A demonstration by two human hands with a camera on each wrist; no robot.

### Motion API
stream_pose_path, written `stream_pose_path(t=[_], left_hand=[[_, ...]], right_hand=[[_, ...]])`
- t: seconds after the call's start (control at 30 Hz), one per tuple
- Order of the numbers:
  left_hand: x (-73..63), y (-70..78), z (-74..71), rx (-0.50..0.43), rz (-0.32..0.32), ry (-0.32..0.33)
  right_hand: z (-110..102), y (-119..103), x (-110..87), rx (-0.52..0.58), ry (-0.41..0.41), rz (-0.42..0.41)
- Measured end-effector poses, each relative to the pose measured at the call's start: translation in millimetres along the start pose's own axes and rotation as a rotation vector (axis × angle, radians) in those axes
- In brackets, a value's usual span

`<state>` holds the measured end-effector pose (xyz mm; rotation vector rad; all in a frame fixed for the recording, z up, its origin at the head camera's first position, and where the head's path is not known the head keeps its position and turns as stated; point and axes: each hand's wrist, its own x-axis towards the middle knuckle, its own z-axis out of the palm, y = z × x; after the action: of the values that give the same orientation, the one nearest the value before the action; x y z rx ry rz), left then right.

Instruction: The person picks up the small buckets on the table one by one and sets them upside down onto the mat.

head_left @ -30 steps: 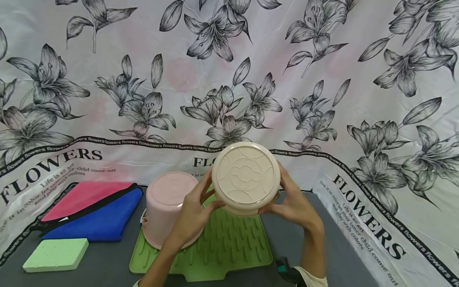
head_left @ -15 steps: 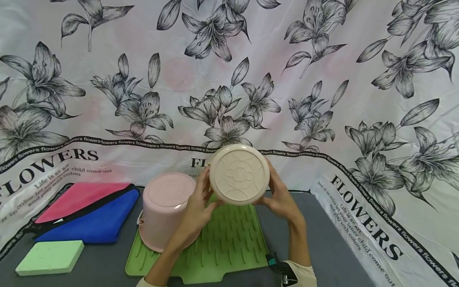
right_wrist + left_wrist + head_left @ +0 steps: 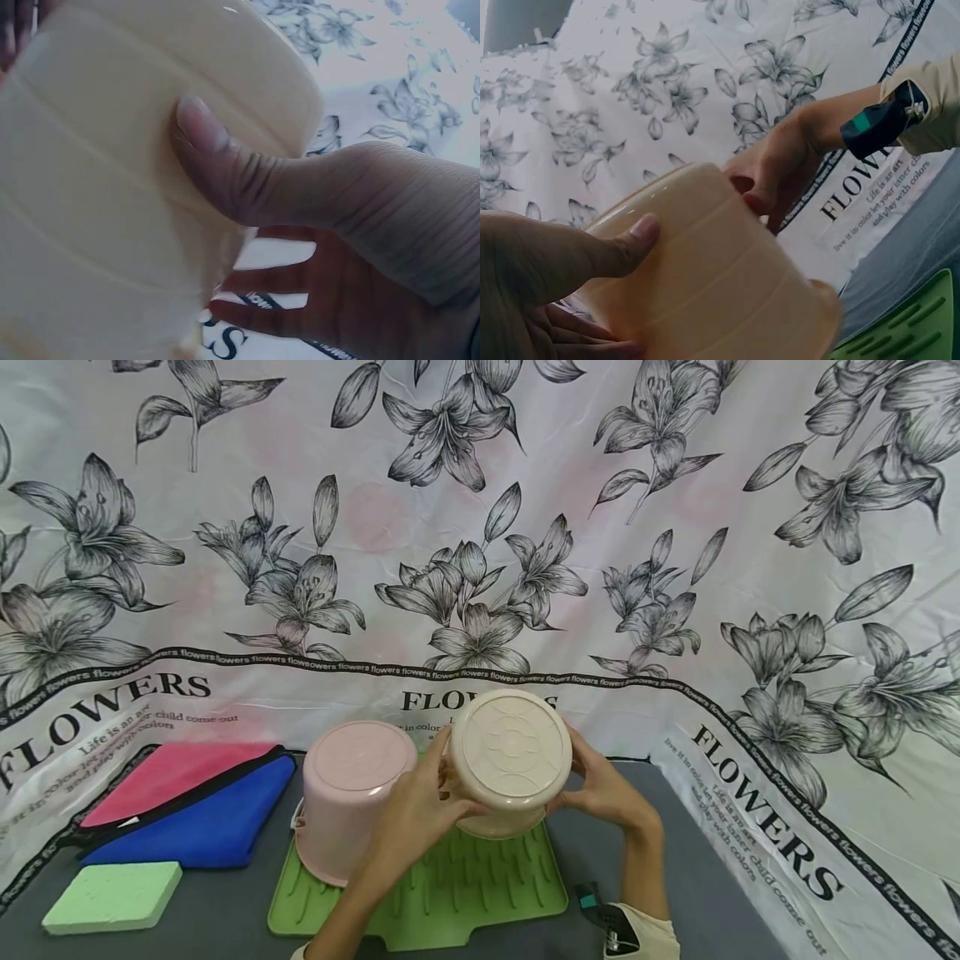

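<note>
A cream plastic bucket [image 3: 512,747] is held upside down above the right part of the green ridged drying mat [image 3: 480,881], its round embossed base facing up and toward me. My left hand [image 3: 412,810] grips its left side; in the left wrist view the thumb lies along the ringed wall. On the opposite side my right hand [image 3: 603,785] holds it, thumb pressed on the wall in the right wrist view and fingers spread behind. A pink bucket [image 3: 352,810] stands upside down on the mat's left part, partly hidden by my left forearm.
Left of the mat lie a folded pink and blue cloth pouch [image 3: 195,822] and, in front of it, a pale green sponge block [image 3: 112,897]. A flower-printed sheet [image 3: 480,527] hangs behind the dark grey table [image 3: 697,877].
The cream bucket has come down a little, and its base has tipped upward so more of its side wall shows. Both hands have kept hold of it. The pink bucket stays put.
</note>
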<state>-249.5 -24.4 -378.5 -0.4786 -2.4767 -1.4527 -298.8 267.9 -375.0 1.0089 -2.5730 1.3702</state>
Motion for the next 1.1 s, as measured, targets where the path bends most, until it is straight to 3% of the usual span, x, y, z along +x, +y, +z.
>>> stream_pose_path(t=[0.17, 0.4, 0.6, 0.7, 0.83, 0.9, 1.1], left_hand=[[2.6, -0.4, -2.5, 0.051, -0.013, -0.025], [4.2, -14.9, -2.3, -0.026, -0.041, -0.199], [8.2, -22.0, -4.2, -0.073, -0.031, -0.192], [6.3, -22.4, -9.3, -0.105, 0.006, -0.236], [3.8, -24.6, -12.4, -0.077, 0.047, -0.315], [4.1, -27.1, -13.0, -0.063, 0.055, -0.308], [2.0, -34.4, -12.7, -0.143, 0.019, -0.286]], right_hand=[[-11.3, -1.1, -11.9, -0.015, -0.075, 0.044], [-10.7, 11.2, -12.2, -0.018, -0.153, 0.050], [-5.8, 18.2, -9.1, -0.009, -0.131, 0.154], [-5.1, 19.1, -10.8, -0.013, -0.145, 0.198], [-1.8, 23.3, -11.9, 0.030, -0.189, 0.180], [1.4, 26.9, -8.6, 0.006, -0.185, 0.141], [13.4, 36.0, -2.5, 0.010, -0.133, 0.059]])
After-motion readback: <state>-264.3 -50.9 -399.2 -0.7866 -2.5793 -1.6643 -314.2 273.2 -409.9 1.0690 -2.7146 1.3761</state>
